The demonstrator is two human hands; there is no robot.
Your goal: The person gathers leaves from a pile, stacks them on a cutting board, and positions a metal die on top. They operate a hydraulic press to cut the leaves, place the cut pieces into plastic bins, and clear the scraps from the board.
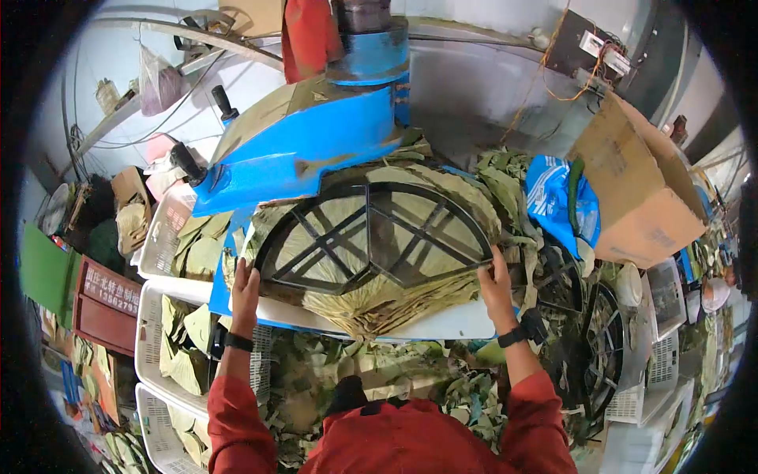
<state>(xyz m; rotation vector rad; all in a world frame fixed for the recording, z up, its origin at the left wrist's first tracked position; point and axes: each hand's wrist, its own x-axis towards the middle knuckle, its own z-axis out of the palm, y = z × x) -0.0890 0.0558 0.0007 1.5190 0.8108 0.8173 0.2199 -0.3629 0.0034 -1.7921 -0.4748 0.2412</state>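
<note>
A black metal frame with crossed bars [369, 237], shaped like a half-round fan, lies on a stack of large dried leaves [371, 308]. Under the leaves is a white board [296, 314] on the blue machine [308, 158]. My left hand [245, 292] is at the frame's left corner, its fingers pointing up beside the edge. My right hand [496, 288] holds the frame's right corner between thumb and fingers. Black bands circle both wrists.
White baskets with leaf pieces [146, 332] stand at the left. Leaf scraps [379, 367] cover the floor below. To the right are a blue bag [553, 197], a cardboard box [643, 189] and more black frames [604, 347]. The machine's arm overhangs the stack.
</note>
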